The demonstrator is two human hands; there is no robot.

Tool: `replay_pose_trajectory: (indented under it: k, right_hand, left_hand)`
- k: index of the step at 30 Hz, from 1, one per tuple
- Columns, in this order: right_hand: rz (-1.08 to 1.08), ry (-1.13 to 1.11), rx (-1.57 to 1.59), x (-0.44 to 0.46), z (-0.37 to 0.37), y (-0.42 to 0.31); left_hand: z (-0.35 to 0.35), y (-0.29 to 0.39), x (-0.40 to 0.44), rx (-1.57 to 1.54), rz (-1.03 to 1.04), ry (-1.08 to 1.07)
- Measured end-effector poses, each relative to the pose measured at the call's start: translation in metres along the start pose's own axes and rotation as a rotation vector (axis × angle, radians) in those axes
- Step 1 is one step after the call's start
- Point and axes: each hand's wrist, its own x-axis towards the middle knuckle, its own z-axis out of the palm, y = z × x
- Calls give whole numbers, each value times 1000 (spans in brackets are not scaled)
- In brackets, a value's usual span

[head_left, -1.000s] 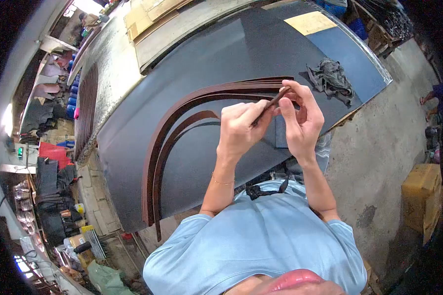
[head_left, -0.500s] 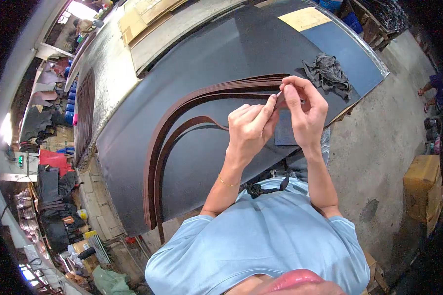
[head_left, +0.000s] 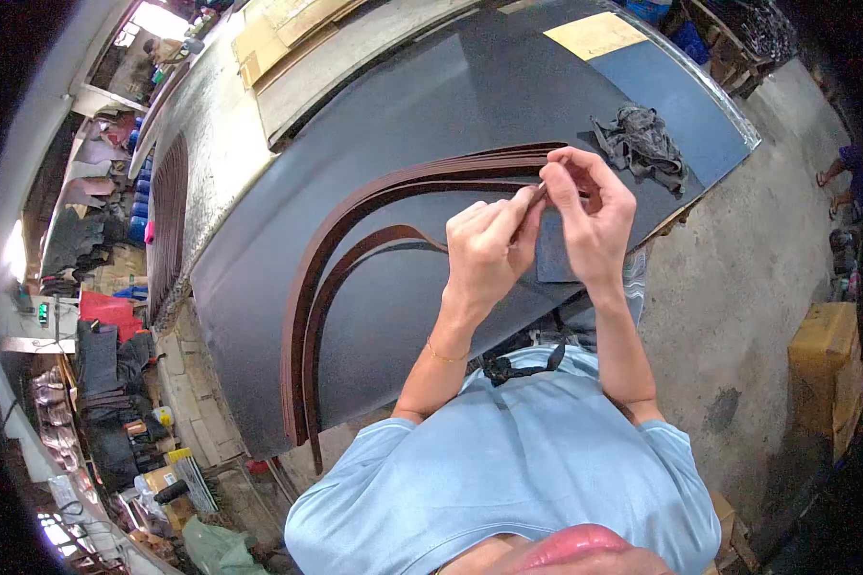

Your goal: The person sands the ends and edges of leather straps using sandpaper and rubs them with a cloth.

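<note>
Several long brown strips (head_left: 355,195) lie in a curved bundle on the dark table (head_left: 393,316). Apart from the bundle, one brown strip (head_left: 379,236) bends inside the curve and runs up to my hands. My left hand (head_left: 491,240) pinches this strip near its end. Fingertips of my right hand (head_left: 593,216) close on the tip of the same strip, right beside the left fingers. Both hands are raised over the table's near edge, and the fingers partly cover the strip's end.
A crumpled dark cloth (head_left: 640,149) lies right of the bundle, near a yellowish sheet (head_left: 594,36). More brown strips (head_left: 168,225) rest on the left table. A cardboard box (head_left: 823,359) stands on the floor at right. Other people are partly visible at the far left and right edges.
Compared with a second ago, my hands have moved slightly right, and the held strip's end has turned and is now mostly covered by my fingers.
</note>
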Motion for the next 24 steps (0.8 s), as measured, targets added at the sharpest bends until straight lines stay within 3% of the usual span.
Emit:
replay_pose_trajectory:
  k: [1, 3, 6, 11, 18, 24]
  right_hand:
    - [-3, 0, 2, 5, -4, 3]
    - [19, -172, 400, 17, -13, 14]
    - [47, -356, 526, 35, -9, 28]
    - [161, -584, 915, 47, 24, 26]
    - [286, -582, 934, 49, 38, 27]
    - [245, -595, 999, 50, 38, 27]
  left_hand:
    - [-2, 0, 1, -138, -143, -10]
    - [-18, 6, 10, -390, -479, -123]
    - [-30, -3, 23, -700, -667, -61]
    - [-39, -3, 39, -763, -722, 22]
    - [-39, -4, 36, -787, -680, 124]
    - [-36, 3, 32, -812, -697, 148]
